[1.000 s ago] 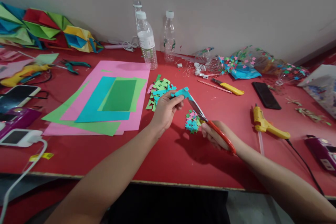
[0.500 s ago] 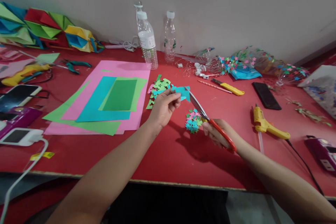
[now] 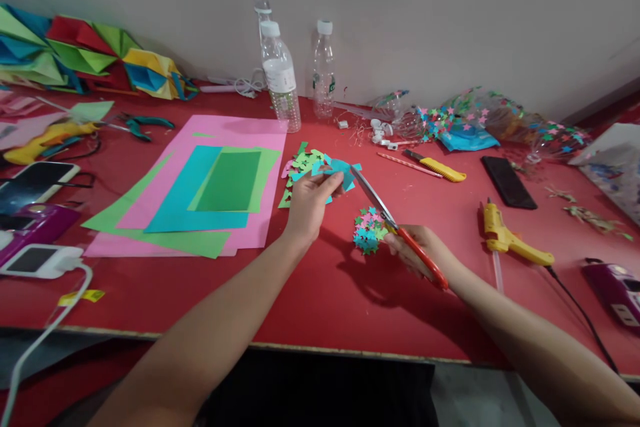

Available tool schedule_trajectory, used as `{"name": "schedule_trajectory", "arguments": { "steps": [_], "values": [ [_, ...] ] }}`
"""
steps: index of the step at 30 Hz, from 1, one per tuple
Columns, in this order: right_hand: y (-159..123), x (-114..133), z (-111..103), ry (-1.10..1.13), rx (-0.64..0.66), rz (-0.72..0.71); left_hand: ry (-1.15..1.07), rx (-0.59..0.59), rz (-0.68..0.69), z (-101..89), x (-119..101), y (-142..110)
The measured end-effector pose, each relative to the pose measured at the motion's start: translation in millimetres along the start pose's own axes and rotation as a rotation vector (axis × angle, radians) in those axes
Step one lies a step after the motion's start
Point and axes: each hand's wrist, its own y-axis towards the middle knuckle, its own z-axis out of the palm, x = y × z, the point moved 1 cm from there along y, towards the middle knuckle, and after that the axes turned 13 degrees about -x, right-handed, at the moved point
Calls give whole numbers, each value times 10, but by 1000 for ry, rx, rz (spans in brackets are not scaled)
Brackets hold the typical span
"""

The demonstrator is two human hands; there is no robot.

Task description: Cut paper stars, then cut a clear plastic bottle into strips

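Note:
My left hand (image 3: pixel 311 203) pinches a small piece of blue paper (image 3: pixel 341 172) between thumb and fingers, above a heap of green, pink and blue paper scraps (image 3: pixel 306 163). In my right hand (image 3: pixel 417 250) is a pair of scissors (image 3: pixel 420 253) with red handles. The blades point up and left, their tips at the right edge of the blue paper and looking closed or nearly so. Below the blades lies a small pile of pink, green and blue paper stars (image 3: pixel 369 232).
Sheets of coloured paper (image 3: pixel 170 213) lie to the left. Plastic bottles (image 3: pixel 324 73) stand by the wall. Rightward are a yellow utility knife (image 3: pixel 440 169), a black phone (image 3: pixel 509 181), and a yellow glue gun (image 3: pixel 505 237) with its cord. The red table's front edge (image 3: pixel 350 351) runs close to me.
The blue paper has turned in my left hand and shows a different outline. The scissors' blades have come closer together, while my right hand stays almost in place.

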Motion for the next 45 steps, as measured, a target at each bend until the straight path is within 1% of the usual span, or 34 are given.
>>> {"name": "schedule_trajectory", "arguments": {
  "steps": [2,3,7,10,12,17,20,23,28,32,40,45],
  "values": [
    [7,-28,6,-12,7,-13,-10,-19,44,2,-19,3],
    [7,-39,9,-23,8,-18,-30,-9,46,5,-29,-2],
    [-3,-30,11,-46,14,-15,-49,94,0,16,-64,-36],
    [-8,4,1,-27,29,-7,-23,137,23,9,-70,-49],
    [-9,8,-7,-28,44,-14,-19,138,29,3,-64,-46],
    [-7,-55,-29,-75,78,-80,-4,125,-7,-3,-57,-34],
    [-7,-70,-41,-117,78,-118,24,128,24,-1,-74,-38],
    [-9,-43,-48,-151,73,-150,55,138,70,-2,-83,-44],
    [-14,7,-70,-202,84,-193,33,143,30,-14,-64,-39],
    [-15,38,-88,-226,87,-236,31,137,35,-18,-54,-34],
    [4,17,-94,-229,95,-247,49,99,6,-16,-47,-37],
    [0,32,-78,-233,83,-224,67,156,-20,-4,-51,-59]
  ]
}}
